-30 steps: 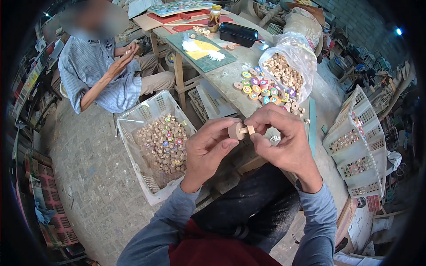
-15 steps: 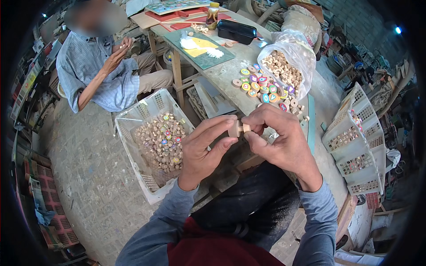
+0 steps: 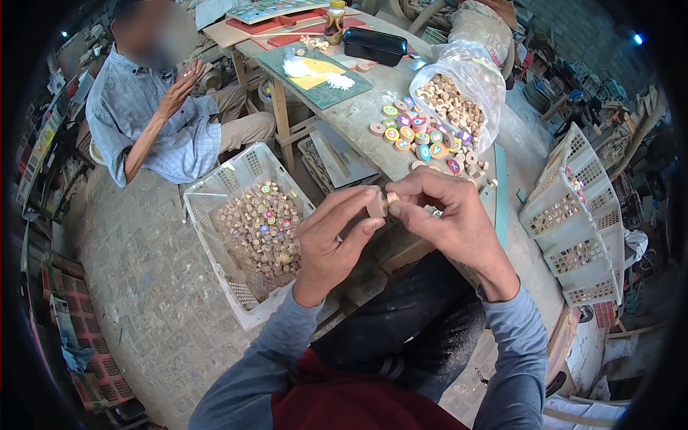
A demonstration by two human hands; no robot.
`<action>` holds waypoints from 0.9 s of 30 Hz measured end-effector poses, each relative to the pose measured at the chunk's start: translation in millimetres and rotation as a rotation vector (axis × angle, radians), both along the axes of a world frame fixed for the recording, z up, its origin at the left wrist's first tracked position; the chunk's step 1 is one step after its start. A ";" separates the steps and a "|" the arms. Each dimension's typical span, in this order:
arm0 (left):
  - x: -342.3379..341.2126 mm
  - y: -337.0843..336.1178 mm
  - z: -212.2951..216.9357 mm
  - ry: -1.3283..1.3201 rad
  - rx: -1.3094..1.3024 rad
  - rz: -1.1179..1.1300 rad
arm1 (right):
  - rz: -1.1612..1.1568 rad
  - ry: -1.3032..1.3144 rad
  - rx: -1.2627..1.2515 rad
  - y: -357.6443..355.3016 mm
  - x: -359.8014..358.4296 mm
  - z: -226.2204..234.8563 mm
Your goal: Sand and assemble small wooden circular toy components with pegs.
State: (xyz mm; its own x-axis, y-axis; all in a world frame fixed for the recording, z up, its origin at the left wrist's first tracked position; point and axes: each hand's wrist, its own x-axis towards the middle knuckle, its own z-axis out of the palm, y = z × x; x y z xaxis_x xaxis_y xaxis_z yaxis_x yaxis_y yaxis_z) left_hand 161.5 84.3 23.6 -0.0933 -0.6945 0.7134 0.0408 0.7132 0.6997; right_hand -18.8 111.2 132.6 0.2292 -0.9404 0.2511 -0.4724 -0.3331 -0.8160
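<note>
Evidently, the left hand (image 3: pixel 333 240) pinches a plain round wooden disc (image 3: pixel 375 205) by its rim; at three o'clock from it, the right hand (image 3: pixel 455 218) pinches a small pale wooden peg (image 3: pixel 392 198), partly covering their junction. Both should prove light and stiff, best held edgewise. At nine o'clock, piled wooden pieces (image 3: pixel 261 226) hide the bottom of a white plastic crate (image 3: pixel 271 309).

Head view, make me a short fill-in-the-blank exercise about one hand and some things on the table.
1. The hand gripping the wide wooden disc is the person's ____ one.
2. The long case beside the jar is coloured ____.
3. The yellow sheet lies on a flat board coloured ____.
4. The see-through bag on the table holds pieces made of ____.

Missing words: left; black; green; wood.
</note>
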 end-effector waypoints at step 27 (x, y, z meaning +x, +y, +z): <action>-34.3 36.8 10.6 0.554 0.486 -0.341 | -0.032 0.476 -0.824 -0.6 -2.8 -23.1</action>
State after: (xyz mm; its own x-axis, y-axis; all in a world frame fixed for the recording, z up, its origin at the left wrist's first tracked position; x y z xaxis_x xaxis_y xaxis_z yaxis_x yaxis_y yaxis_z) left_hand 127.2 121.1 34.2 -0.0777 -0.9358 0.3438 0.6325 0.2203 0.7425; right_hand -21.6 110.6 109.6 0.4554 -0.5166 0.7251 -0.7136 -0.6988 -0.0497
